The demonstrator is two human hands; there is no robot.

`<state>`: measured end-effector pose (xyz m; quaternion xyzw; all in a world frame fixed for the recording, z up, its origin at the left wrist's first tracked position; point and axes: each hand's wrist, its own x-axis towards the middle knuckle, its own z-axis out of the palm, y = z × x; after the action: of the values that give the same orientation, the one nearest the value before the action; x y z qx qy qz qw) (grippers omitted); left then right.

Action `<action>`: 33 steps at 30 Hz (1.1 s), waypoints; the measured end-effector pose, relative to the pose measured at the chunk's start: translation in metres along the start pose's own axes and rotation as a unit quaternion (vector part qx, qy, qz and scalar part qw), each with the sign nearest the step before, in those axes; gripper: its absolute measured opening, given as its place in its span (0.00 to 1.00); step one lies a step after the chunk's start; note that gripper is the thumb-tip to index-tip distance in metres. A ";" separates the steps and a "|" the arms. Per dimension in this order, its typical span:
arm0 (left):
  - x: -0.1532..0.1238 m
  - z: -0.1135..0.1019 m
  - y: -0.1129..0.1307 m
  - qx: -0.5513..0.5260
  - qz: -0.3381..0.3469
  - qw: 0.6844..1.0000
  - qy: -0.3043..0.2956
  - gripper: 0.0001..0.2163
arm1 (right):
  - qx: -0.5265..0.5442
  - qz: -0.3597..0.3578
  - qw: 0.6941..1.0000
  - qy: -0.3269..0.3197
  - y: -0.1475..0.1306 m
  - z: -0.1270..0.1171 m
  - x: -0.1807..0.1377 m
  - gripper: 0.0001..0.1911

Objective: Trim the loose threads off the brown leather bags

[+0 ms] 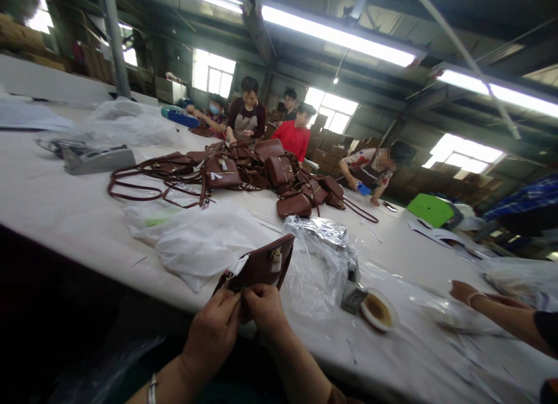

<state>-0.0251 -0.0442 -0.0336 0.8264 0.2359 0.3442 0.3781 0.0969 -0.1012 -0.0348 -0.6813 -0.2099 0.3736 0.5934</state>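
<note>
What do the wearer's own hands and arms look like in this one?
The left hand is ungloved, with a silver-coloured bangle above the wrist. The right hand is ungloved too; a brownish sleeve shows farther up that arm.

Brown bag (264,265), white tabletop (61,200)

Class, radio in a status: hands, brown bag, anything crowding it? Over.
Left hand and right hand closed on near side of brown bag. Bag tilted. Clear plastic close on its right, white wrapping on its left.
</note>
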 end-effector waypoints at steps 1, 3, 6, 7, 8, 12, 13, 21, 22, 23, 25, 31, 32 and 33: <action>0.001 -0.001 0.000 -0.035 -0.053 0.998 -0.003 0.11 | -0.012 -0.013 1.000 0.002 -0.001 -0.001 -0.001 0.12; 0.004 0.000 0.001 -0.133 -0.206 0.969 -0.009 0.12 | -0.046 -0.050 0.998 0.013 -0.003 -0.002 -0.003 0.12; 0.008 0.003 0.004 -0.314 -0.382 0.869 -0.028 0.16 | -0.091 -0.102 0.990 0.033 -0.006 -0.006 -0.004 0.10; 0.009 0.004 0.005 -0.361 -0.404 0.840 -0.030 0.17 | -0.099 -0.114 0.988 0.035 -0.006 -0.007 -0.004 0.10; 0.010 0.004 0.007 -0.394 -0.415 0.820 -0.030 0.19 | -0.105 -0.122 0.986 0.034 -0.006 -0.007 -0.003 0.10; 0.013 0.004 0.010 -0.445 -0.445 0.776 -0.038 0.22 | -0.131 -0.133 0.982 0.037 -0.003 -0.009 -0.002 0.10; 0.014 0.004 0.010 -0.453 -0.452 0.767 -0.041 0.22 | -0.134 -0.135 0.981 0.039 -0.002 -0.009 -0.002 0.10; 0.020 0.002 0.008 -0.460 -0.470 0.751 -0.062 0.18 | -0.193 -0.205 0.957 0.068 -0.001 -0.008 -0.005 0.12; 0.020 0.002 0.009 -0.464 -0.470 0.749 -0.062 0.17 | -0.202 -0.215 0.953 0.071 -0.001 -0.008 -0.005 0.12; 0.020 0.002 0.010 -0.470 -0.470 0.745 -0.061 0.15 | -0.206 -0.220 0.951 0.072 0.000 -0.007 -0.005 0.13; 0.020 0.002 0.012 -0.490 -0.466 0.735 -0.051 0.11 | -0.203 -0.218 0.952 0.071 0.001 -0.007 -0.005 0.12; 0.015 0.008 0.013 -0.509 -0.463 0.726 0.009 0.05 | -0.192 -0.240 0.948 0.086 -0.009 -0.035 -0.025 0.12; 0.015 0.008 0.014 -0.508 -0.463 0.726 0.016 0.04 | -0.198 -0.254 0.941 0.102 -0.013 -0.047 -0.031 0.12; 0.015 0.008 0.016 -0.507 -0.463 0.726 0.025 0.04 | -0.205 -0.267 0.934 0.122 -0.018 -0.062 -0.036 0.12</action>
<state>-0.0066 -0.0475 -0.0193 0.2906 0.3892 0.2149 0.8473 0.1239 -0.1641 -0.0070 -0.7475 -0.3817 0.0645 0.5398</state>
